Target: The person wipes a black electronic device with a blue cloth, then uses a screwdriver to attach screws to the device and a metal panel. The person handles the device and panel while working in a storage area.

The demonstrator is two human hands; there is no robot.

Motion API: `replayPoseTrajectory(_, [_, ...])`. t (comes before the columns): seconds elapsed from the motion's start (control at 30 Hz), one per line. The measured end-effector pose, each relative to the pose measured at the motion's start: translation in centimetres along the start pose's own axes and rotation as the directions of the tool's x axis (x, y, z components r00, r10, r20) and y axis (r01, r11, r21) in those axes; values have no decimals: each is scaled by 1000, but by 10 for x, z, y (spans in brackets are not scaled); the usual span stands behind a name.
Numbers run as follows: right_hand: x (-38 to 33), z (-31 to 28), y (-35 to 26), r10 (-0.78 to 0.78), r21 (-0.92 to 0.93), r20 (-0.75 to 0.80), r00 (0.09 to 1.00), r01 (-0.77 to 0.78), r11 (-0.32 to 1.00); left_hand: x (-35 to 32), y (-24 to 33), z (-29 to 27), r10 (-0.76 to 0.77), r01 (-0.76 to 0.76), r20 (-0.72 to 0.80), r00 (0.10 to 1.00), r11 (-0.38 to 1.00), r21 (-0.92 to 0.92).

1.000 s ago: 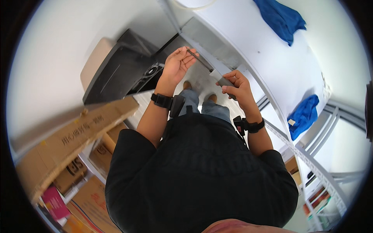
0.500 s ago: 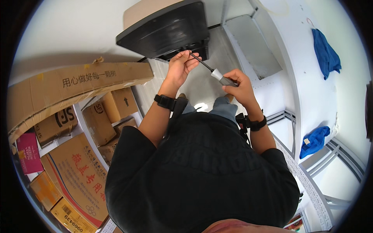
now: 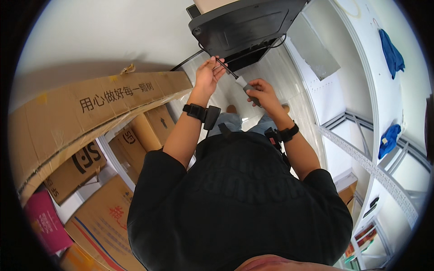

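Observation:
My right hand [image 3: 266,95] is closed round the grey handle of a screwdriver [image 3: 241,82], whose dark shaft slants up and to the left. Near the shaft's far end, my left hand [image 3: 208,77] pinches it between thumb and fingers. The screwdriver's tip is hidden by the left fingers. Just beyond both hands stands a large black plastic panel [image 3: 246,31] with rounded corners and a cable looped at its lower right. Whether the tip touches the panel, I cannot tell.
On the left a long cardboard box [image 3: 113,99] lies above shelves holding several cartons and a pink box [image 3: 47,221]. White metal shelving [image 3: 348,149] runs along the right. Blue cloths [image 3: 391,53] hang on it. Grey floor [image 3: 289,81] shows between.
The view has shifted, so the black panel sits farther right and shows more of its lower edge. Both hands keep hold of the screwdriver, the right hand now slightly closer to the left.

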State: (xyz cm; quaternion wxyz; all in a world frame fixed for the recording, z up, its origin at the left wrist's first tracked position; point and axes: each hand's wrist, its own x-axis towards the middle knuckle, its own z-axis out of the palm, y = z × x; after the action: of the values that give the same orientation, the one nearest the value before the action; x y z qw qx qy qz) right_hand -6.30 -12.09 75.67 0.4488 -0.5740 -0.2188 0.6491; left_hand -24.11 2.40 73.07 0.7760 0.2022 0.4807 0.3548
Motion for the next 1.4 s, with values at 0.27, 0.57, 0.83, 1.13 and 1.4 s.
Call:
replayPoseTrajectory(0.27, [13, 43, 33, -14, 188, -90, 996, 31, 982, 19, 17, -14, -35, 31, 39, 999, 995, 94])
replayPoseTrajectory(0.57, [14, 62, 28, -25, 208, -144, 989, 55, 977, 27, 24, -19, -56, 51, 50, 997, 994, 99])
replayPoseTrajectory(0.83, [13, 64, 29, -79, 147, -184, 980, 107, 983, 44, 26, -31, 468, -398, 112, 876, 574, 715])
replayPoseTrajectory(1.13, [10, 72, 23, -87, 6, -231, 969, 90, 996, 37, 44, -5, 600, -498, 273, 752, 246, 832])
replayPoseTrajectory(1.4, [20, 78, 42, -328, -347, -423, 845, 183, 920, 35, 47, -1, 599, -474, 294, 744, 163, 865])
